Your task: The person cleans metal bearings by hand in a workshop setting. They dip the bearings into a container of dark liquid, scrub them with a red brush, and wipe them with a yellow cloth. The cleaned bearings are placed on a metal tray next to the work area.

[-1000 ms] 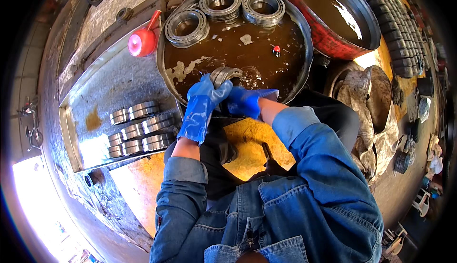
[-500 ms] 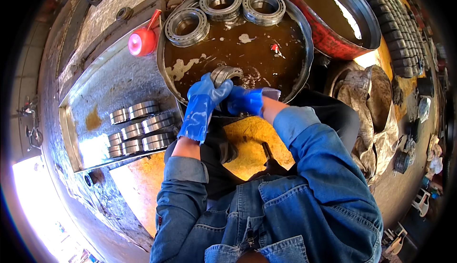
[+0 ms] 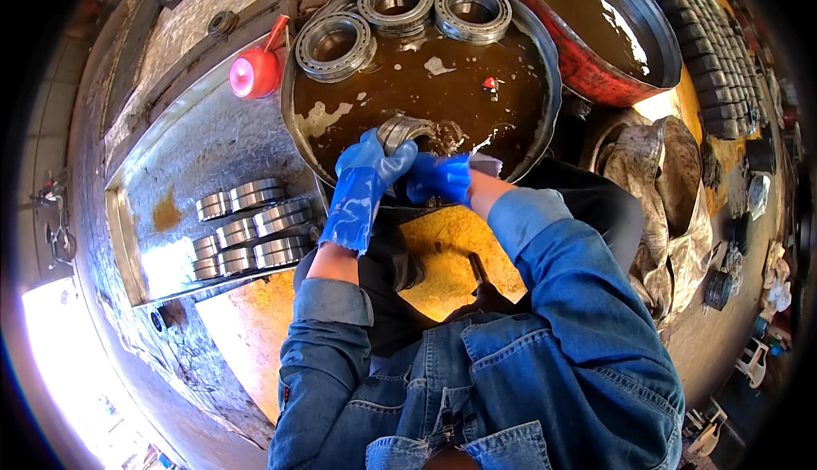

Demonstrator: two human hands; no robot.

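My left hand (image 3: 368, 164), in a blue rubber glove, grips a metal bearing ring (image 3: 403, 132) at the near rim of a round basin (image 3: 555, 70) of brown liquid. The ring stands tilted, its lower part hidden by my gloves. Close against it on the right is my right hand (image 3: 436, 178), also gloved in blue. Motion blurs that hand, and its fingers are hidden. A pale flap (image 3: 486, 164) shows beside its cuff. Three large bearings (image 3: 334, 48) rest along the basin's far side, and a small red-and-white object (image 3: 490, 85) floats in the liquid.
Several shiny bearing rings (image 3: 255, 232) sit in rows on a metal tray (image 3: 183, 164) at the left. A red dipper (image 3: 255, 72) stands by the basin. At the far right are a red drum (image 3: 587, 70) of liquid, stacked dark parts (image 3: 711, 53) and a crumpled brown cloth (image 3: 651, 189).
My right hand has shifted slightly beside the bearing ring, and the liquid there ripples differently. Foam patches have drifted a little. My left hand keeps its hold.
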